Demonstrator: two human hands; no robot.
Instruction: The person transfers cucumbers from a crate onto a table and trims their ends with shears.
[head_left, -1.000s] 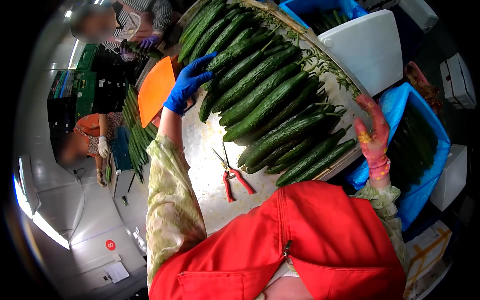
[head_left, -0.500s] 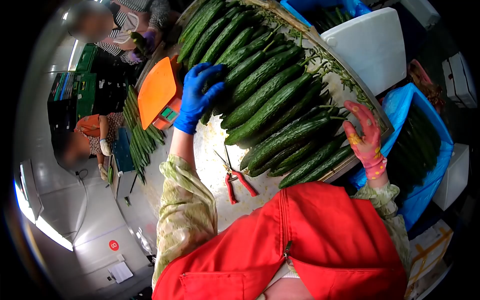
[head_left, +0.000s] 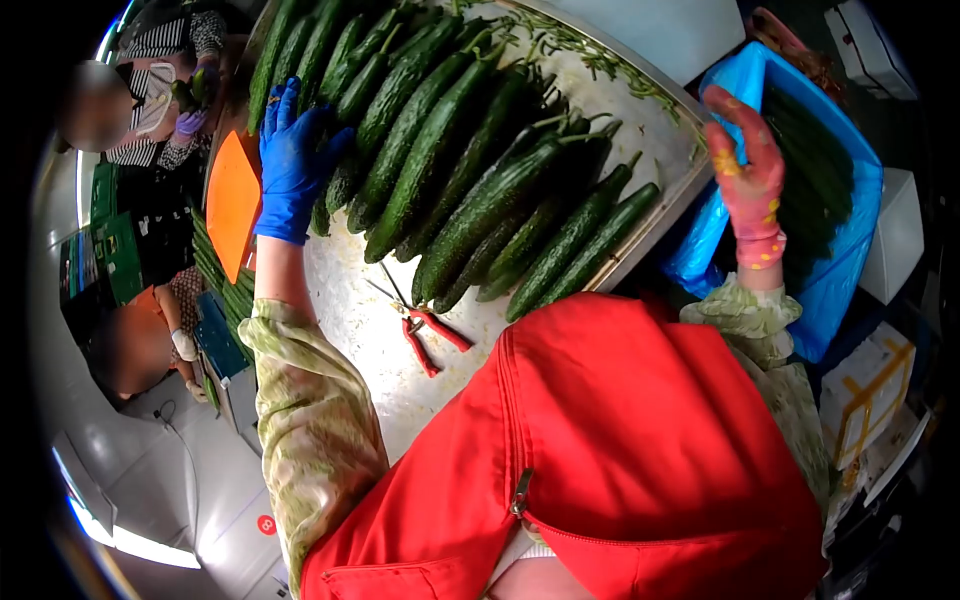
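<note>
My left hand (head_left: 290,165), in a blue glove, has its fingers spread against the near ends of the dark green cucumbers (head_left: 430,150); part of the fingers is hard to see against them. These cucumbers lie side by side on the metal table (head_left: 345,265), stem ends pointing away to the upper right. My right hand (head_left: 752,185), in a pink glove with yellow dots, hovers beside the table's right edge near a blue-lined bin (head_left: 845,290). Its fingers are apart and nothing shows in them. Red-handled snips (head_left: 420,335) lie on the table between my arms.
An orange scale (head_left: 233,205) stands left of my left hand. More cucumbers (head_left: 815,190) fill the bin at right. Trimmed stems (head_left: 590,55) line the far edge. Two people work at left, one holding a cucumber. A taped white box (head_left: 865,395) sits at lower right.
The view has turned and shifted. My left hand has slid toward the far-left cucumbers, next to the scale. My right hand has left the stem ends and moved out by the bin.
</note>
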